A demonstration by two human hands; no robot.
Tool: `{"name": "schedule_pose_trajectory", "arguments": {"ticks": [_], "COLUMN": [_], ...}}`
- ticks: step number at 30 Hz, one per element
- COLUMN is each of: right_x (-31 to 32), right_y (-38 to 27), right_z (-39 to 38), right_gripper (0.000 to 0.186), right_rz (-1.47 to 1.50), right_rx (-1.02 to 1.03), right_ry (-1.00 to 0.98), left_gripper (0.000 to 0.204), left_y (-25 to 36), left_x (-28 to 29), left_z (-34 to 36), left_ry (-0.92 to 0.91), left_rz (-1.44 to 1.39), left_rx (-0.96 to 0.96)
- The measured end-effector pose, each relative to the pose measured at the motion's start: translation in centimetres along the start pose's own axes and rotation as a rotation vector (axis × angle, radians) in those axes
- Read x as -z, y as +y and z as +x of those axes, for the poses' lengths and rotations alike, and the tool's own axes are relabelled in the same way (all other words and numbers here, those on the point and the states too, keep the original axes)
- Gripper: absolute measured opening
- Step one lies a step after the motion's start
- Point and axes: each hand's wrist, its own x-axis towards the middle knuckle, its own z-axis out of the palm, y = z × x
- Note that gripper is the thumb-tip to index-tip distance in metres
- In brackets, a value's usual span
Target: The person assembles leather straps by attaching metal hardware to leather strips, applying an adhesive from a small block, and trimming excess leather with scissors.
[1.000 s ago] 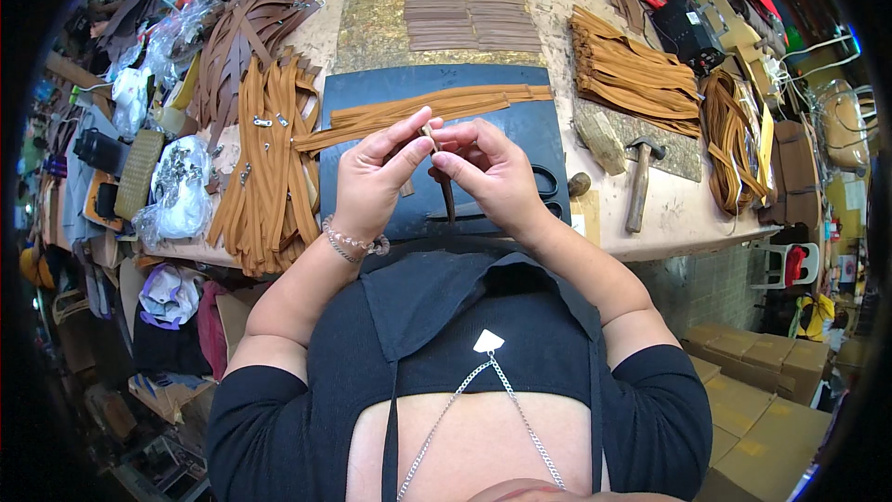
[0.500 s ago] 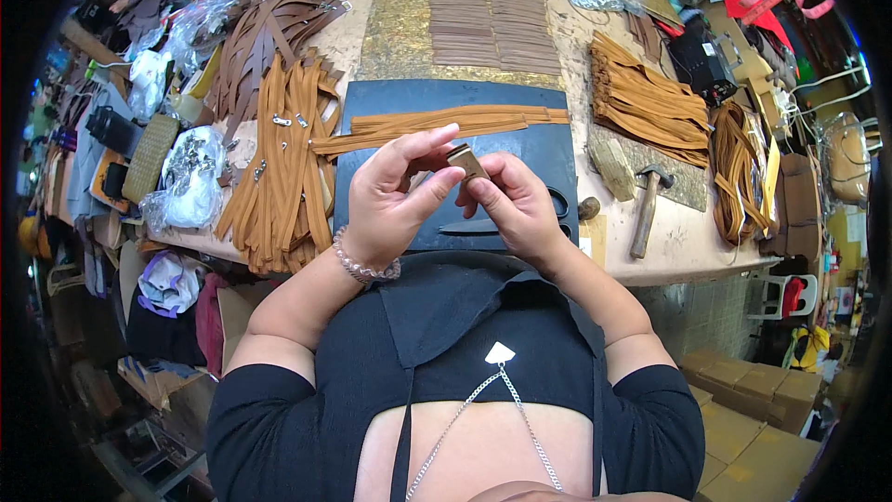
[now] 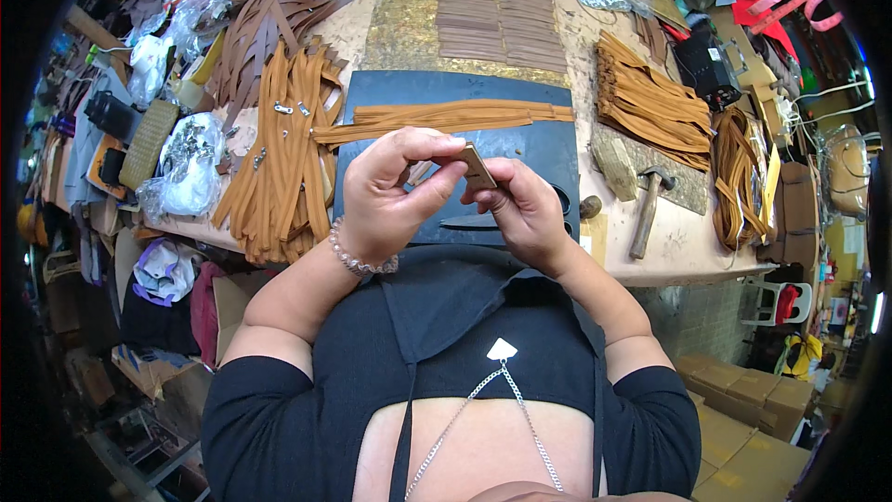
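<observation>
Over the dark cutting mat (image 3: 465, 84), both hands pinch a small, flat brown piece (image 3: 478, 165), rectangular and leather-like. My left hand (image 3: 395, 188) grips its upper left edge between thumb and fingers. My right hand (image 3: 525, 211) has its thumb and fingers closed on the lower right end. Whether it is one layer or folded I cannot tell. Just beyond my hands, long tan zipper strips (image 3: 437, 115) lie across the mat. Beneath the hands a pair of black scissors (image 3: 469, 222) is partly hidden by my right hand.
A heap of tan zipper strips (image 3: 283, 158) with metal sliders lies to the left. At the right are a stacked tan bundle (image 3: 650, 102), a hammer (image 3: 647, 214) and a wooden block (image 3: 613, 165). Brown strips (image 3: 502, 23) lie in rows on a board beyond the mat.
The small brown piece has tilted, so more of its flat face shows. My fingers have shifted slightly on it. The view has moved a little.
</observation>
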Motion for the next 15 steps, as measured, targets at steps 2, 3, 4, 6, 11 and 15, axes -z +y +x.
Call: {"name": "schedule_pose_trajectory", "arguments": {"ticks": [2,3,4,6,11,15], "right_x": [-0.2,-0.2,-0.2,-0.1,-0.4,0.1], "right_y": [0.0,0.0,0.0,-0.1,-0.2,-0.3], "right_z": [0.0,0.0,0.1,0.2,0.0,0.3], "right_gripper": [0.023,0.023,0.019,0.016,0.016,0.021], "right_rz": [-0.004,-0.004,-0.037,-0.070,0.067,0.047], "right_rx": [0.038,0.036,0.062,0.086,-0.089,-0.149], "right_ry": [0.032,0.032,0.029,0.027,0.059,0.084], "left_gripper": [0.026,0.026,0.026,0.025,0.031,0.036], "left_y": [0.0,0.0,-0.1,-0.2,0.0,0.6], "left_x": [-0.1,-0.1,-0.1,0.2,0.0,-0.9], "left_z": [0.1,0.1,0.2,0.3,0.1,-0.3], "left_ry": [0.007,0.013,0.014,-0.003,-0.001,0.101], "left_rz": [0.005,0.011,0.011,0.063,-0.051,-0.202], "left_rx": [-0.022,-0.044,-0.043,-0.113,-0.019,0.160]}}
